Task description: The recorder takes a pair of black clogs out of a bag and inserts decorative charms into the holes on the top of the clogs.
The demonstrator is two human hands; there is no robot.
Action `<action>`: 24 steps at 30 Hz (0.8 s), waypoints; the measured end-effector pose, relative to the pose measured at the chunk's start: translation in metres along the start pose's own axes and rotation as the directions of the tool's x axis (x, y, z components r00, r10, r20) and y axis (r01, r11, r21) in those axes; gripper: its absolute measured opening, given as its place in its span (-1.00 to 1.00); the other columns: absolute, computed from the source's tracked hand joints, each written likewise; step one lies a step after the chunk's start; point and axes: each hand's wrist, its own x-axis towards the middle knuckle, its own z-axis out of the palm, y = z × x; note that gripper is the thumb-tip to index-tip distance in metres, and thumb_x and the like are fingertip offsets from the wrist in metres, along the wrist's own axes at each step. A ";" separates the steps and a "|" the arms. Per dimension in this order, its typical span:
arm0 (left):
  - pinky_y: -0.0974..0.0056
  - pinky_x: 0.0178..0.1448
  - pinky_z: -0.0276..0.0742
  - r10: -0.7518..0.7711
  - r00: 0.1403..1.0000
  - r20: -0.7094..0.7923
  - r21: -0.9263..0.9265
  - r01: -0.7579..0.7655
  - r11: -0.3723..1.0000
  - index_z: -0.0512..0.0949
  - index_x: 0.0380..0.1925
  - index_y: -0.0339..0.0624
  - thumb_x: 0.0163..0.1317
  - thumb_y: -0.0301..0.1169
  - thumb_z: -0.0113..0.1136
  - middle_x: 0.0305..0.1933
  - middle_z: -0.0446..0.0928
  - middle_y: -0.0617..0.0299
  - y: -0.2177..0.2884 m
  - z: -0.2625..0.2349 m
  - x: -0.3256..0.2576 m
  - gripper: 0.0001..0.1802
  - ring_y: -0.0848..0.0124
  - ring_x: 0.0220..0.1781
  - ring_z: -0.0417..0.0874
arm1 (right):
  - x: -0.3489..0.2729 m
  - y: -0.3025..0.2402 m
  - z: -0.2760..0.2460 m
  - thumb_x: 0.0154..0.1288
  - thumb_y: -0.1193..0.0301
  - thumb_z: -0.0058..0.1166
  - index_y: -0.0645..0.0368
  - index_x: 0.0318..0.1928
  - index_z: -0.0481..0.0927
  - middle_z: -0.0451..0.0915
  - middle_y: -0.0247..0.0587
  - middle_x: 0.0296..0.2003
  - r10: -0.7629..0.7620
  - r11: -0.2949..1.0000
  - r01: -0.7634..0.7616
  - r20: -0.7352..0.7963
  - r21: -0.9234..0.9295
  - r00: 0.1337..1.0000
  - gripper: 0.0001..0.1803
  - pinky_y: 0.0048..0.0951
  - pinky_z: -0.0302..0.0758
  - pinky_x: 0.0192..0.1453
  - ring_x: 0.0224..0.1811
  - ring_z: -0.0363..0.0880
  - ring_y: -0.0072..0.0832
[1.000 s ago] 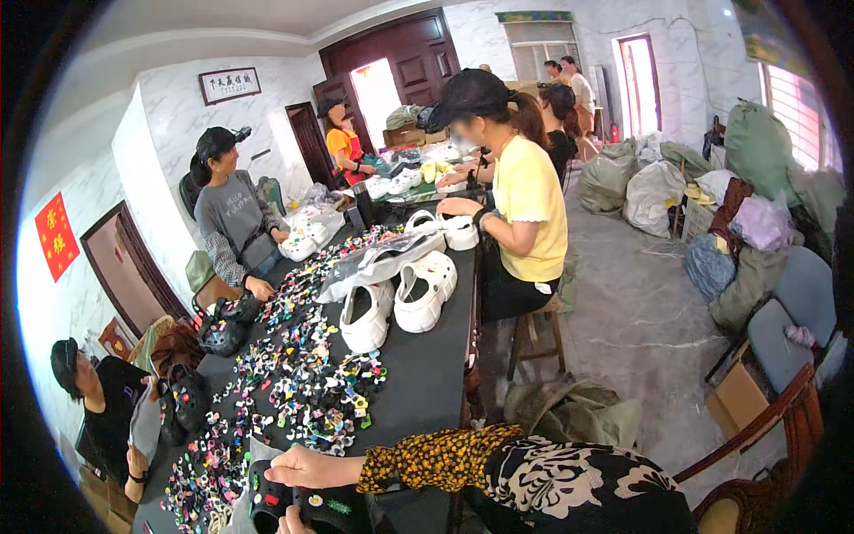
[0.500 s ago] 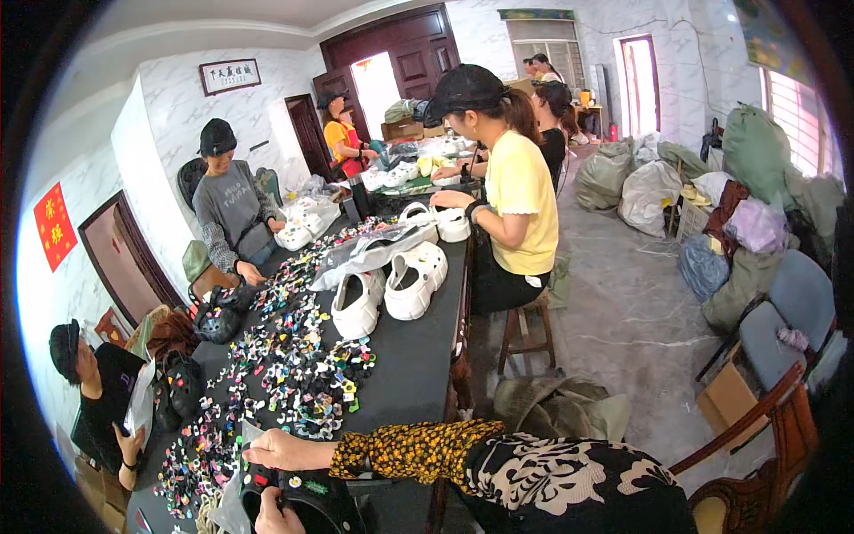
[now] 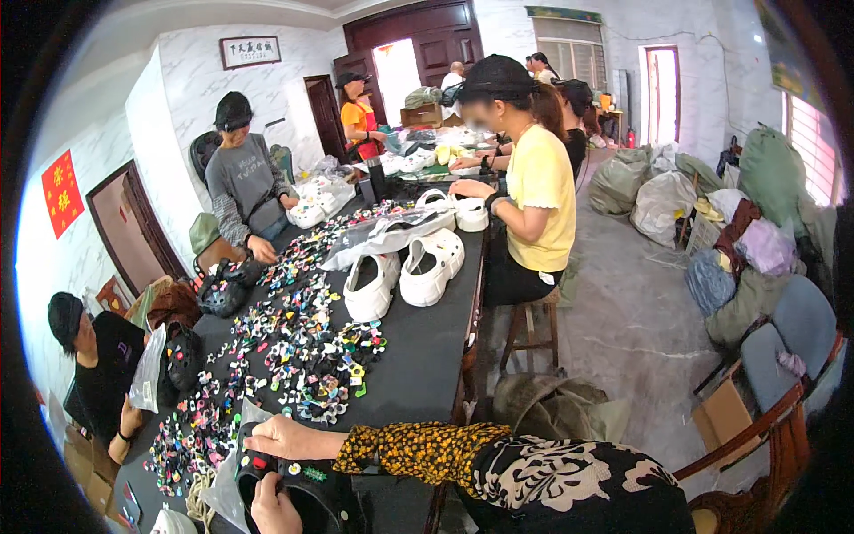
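A black clog [image 3: 322, 497] is held at the lower edge of the view, by the near end of the desk [image 3: 414, 356]. It is grasped by the left hand [image 3: 275, 509], whose fingers are bent onto it. The right hand [image 3: 289, 440] is curled against the clog's upper edge, its fingertips drawn together; what is pinched there cannot be told. A green charm [image 3: 314, 474] is set on the clog, and a red charm [image 3: 259, 463] is seen just below the right fingers. Beside the hands, a clear plastic bag [image 3: 230, 491] and a pale cord [image 3: 199, 505] are laid. Loose colourful charms [image 3: 307, 360] are strewn along the desk, with 2 white clogs [image 3: 433, 286] placed beyond, near a seated co-worker in yellow [image 3: 541, 200].
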 end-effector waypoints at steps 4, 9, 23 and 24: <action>0.11 -0.12 0.47 -0.008 1.000 0.002 0.058 0.008 0.998 0.50 -0.14 -0.28 0.12 -0.60 -0.05 -0.22 0.54 -0.14 0.000 0.002 0.001 -0.71 -0.03 -0.19 0.55 | 0.000 0.002 0.000 0.33 0.17 -0.06 0.32 -0.65 0.32 0.19 -0.24 -0.77 0.001 1.000 -0.001 -0.015 -0.026 1.000 -0.49 -0.36 0.18 -0.55 -0.64 0.12 -0.62; 0.07 -0.17 0.44 -0.006 1.000 -0.016 0.074 0.007 0.997 0.47 -0.16 -0.28 0.02 -0.64 -0.04 -0.27 0.49 -0.11 -0.022 0.018 -0.001 -0.68 -0.06 -0.24 0.52 | 0.002 0.009 0.003 0.34 0.17 -0.07 0.31 -0.64 0.34 0.22 -0.23 -0.77 -0.006 1.000 0.006 -0.008 -0.017 1.000 -0.49 -0.38 0.18 -0.55 -0.64 0.13 -0.64; 0.03 -0.19 0.41 -0.042 0.999 -0.021 0.067 0.043 0.997 0.45 -0.32 -0.31 -0.07 -0.65 -0.01 -0.31 0.48 -0.11 -0.019 0.023 0.002 -0.76 -0.08 -0.26 0.51 | -0.001 0.001 0.002 0.35 0.19 -0.05 0.31 -0.64 0.32 0.18 -0.31 -0.76 0.018 0.999 -0.017 0.032 -0.029 0.999 -0.50 -0.40 0.16 -0.56 -0.62 0.11 -0.67; 0.03 -0.20 0.41 -0.042 0.999 -0.021 0.068 0.043 0.997 0.45 -0.32 -0.30 -0.08 -0.64 0.01 -0.32 0.48 -0.10 -0.018 0.023 0.003 -0.76 -0.07 -0.27 0.51 | -0.001 0.003 0.002 0.35 0.19 -0.05 0.31 -0.65 0.33 0.19 -0.32 -0.76 0.015 1.000 -0.014 0.030 -0.026 0.999 -0.50 -0.41 0.16 -0.57 -0.63 0.11 -0.67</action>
